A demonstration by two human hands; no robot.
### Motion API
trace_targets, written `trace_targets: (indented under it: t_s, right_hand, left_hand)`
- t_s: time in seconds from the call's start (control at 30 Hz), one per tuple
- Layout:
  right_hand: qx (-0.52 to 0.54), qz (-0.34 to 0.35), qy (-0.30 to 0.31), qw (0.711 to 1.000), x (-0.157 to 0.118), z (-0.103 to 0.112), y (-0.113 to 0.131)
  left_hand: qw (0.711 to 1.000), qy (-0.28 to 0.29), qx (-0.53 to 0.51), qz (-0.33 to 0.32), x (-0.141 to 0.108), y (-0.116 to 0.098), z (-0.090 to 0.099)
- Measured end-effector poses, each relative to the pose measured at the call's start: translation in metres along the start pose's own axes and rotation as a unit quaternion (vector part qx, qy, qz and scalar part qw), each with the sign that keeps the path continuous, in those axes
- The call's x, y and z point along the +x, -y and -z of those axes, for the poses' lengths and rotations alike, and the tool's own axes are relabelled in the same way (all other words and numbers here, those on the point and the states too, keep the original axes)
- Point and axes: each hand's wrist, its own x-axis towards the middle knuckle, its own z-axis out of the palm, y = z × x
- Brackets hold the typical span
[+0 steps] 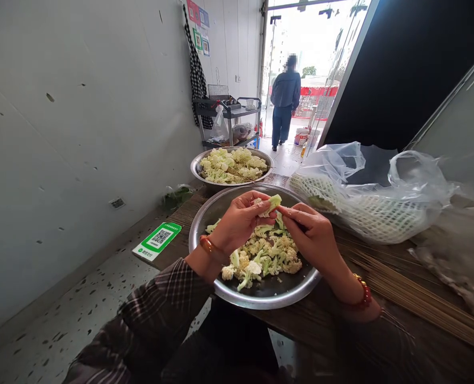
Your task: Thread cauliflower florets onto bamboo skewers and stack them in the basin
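Note:
Above a wide metal bowl (pixel 256 305), my left hand (pixel 242 216) is closed on a pale green-white cauliflower floret (pixel 274 201). My right hand (pixel 311 229) is closed in a pinch, its fingertips against the floret's side; whatever lies between them is too small to make out. Loose cauliflower pieces (pixel 266 256) lie in the bowl below both hands, some white, some yellowish. Just behind it stands a second metal bowl (pixel 194 168), heaped with cauliflower florets (pixel 232 162) and thin sticks among them.
Thin bamboo skewers (pixel 412 298) lie on the dark wooden table (pixel 300 330) at the right. Behind them are clear plastic bags (pixel 396 208) with net-wrapped contents. A green QR-code card (pixel 157 241) is at the left edge. A cart (pixel 231 114) and a person (pixel 285 98) are farther off.

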Motion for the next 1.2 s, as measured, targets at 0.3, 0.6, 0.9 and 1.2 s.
trace_targets:
  t_s: [0.3,0.6,0.9,1.2]
  right_hand:
    - [0.009,-0.014,0.035,0.999,0.0006,0.0027,0.0013]
    - [0.003,-0.020,0.062,0.998,-0.0003,0.0056,0.0005]
    - [0.000,-0.005,0.052,0.999,-0.0004,0.0044,0.0011]
    - [-0.021,-0.018,0.009,1.000,-0.0005,0.0005,0.0011]
  left_hand:
    - [0.999,-0.010,0.020,-0.031,-0.0004,-0.0002,-0.0014]
    - [0.999,-0.025,0.012,-0.032,-0.0001,-0.0012,-0.0019]
    - [0.999,-0.013,0.005,-0.030,-0.0004,-0.0014,-0.0028]
    - [0.999,0.001,0.036,-0.041,-0.0001,-0.0002,-0.0042]
